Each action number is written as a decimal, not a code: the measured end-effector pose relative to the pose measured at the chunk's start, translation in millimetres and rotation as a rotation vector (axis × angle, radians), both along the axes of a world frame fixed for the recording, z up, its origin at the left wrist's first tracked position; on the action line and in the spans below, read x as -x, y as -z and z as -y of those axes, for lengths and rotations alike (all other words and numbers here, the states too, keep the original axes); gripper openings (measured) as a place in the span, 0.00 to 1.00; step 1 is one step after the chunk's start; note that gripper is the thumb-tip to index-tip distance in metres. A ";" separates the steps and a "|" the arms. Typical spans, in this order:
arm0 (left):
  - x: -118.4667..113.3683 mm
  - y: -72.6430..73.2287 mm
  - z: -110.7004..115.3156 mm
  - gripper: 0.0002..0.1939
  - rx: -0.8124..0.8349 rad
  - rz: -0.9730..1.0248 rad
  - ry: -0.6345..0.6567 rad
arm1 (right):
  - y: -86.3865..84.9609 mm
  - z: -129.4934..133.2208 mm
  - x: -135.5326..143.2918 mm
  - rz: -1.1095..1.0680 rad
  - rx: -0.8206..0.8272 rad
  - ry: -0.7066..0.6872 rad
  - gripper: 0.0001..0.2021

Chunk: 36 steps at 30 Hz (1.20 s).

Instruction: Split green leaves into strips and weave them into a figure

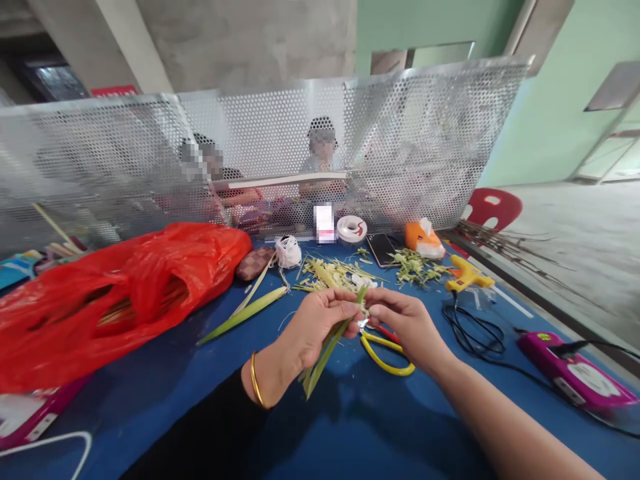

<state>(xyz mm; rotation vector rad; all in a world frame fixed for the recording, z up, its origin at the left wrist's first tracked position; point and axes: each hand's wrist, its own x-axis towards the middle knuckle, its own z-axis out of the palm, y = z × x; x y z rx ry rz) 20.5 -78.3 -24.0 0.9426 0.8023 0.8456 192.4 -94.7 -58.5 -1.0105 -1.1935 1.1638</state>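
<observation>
My left hand, with a gold bangle at the wrist, is closed around a small bundle of green leaf strips. The long ends hang down below the palm, and a short tip sticks up past the thumb. My right hand pinches the same bundle near its top, fingertips almost meeting those of the left. What exactly sits between the fingertips is partly hidden. Under the right hand lie scissors with yellow and red handles. Pale green leaf scraps are heaped just beyond both hands.
On the left lies a red plastic bag. Nearby are a long husk leaf, white string and a checked pouch. A yellow glue gun, its cord and a purple power strip occupy the right. Perforated metal panels stand behind.
</observation>
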 end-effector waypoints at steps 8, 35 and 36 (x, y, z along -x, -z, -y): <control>10.5 6.9 19.1 0.17 -0.184 -0.165 -0.071 | -17.0 11.1 28.4 -0.058 0.045 -0.074 0.10; 37.6 28.0 7.4 0.08 -0.046 -0.284 0.110 | 26.5 -5.8 29.7 0.270 -0.139 -0.162 0.07; 39.9 27.8 4.8 0.08 -0.065 -0.296 0.082 | 24.8 -8.3 25.2 0.348 -0.103 -0.179 0.09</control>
